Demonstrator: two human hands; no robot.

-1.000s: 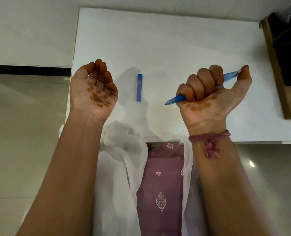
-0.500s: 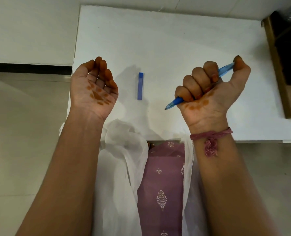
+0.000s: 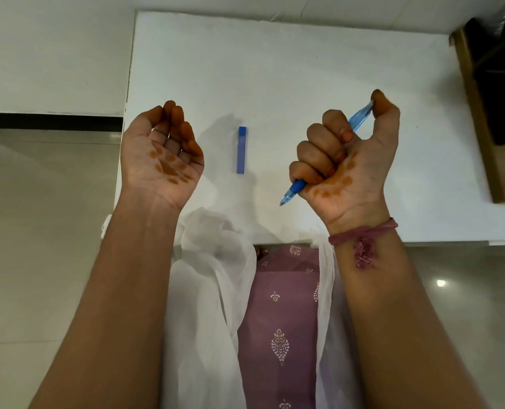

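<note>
- Two bare hands are raised palm-up above a white table (image 3: 274, 69); we view them from the head camera, looking down.
- Right hand (image 3: 345, 166): its four fingers (image 3: 316, 149) are curled tight, side by side, into a fist round a blue pen (image 3: 295, 191). The thumb stands out to the right, and its tip presses the pen's upper end.
- Pen: we find it held aloft, clear of the table, running slantwise through the fist. Its translucent upper end shows between forefinger and thumb. Its writing tip juts out below the little finger and points down and left, toward the person.
- Left hand (image 3: 161, 160): palm up, fingers loosely curled together over the palm, thumb alongside; it holds nothing. Orange-brown marks show on both palms.
- Blue stick (image 3: 241, 149): a short straight piece lying flat on the table between the two hands, set lengthwise away from the person and touching neither hand. We cannot tell what it is.
- Thread band (image 3: 363, 234): reddish, knotted round the right wrist.
- White scarf (image 3: 212, 261) and purple patterned garment (image 3: 280, 305): worn by the person, seen below the table's near edge, between the forearms.
- Wooden furniture (image 3: 475, 128): stands at the table's right end.
</note>
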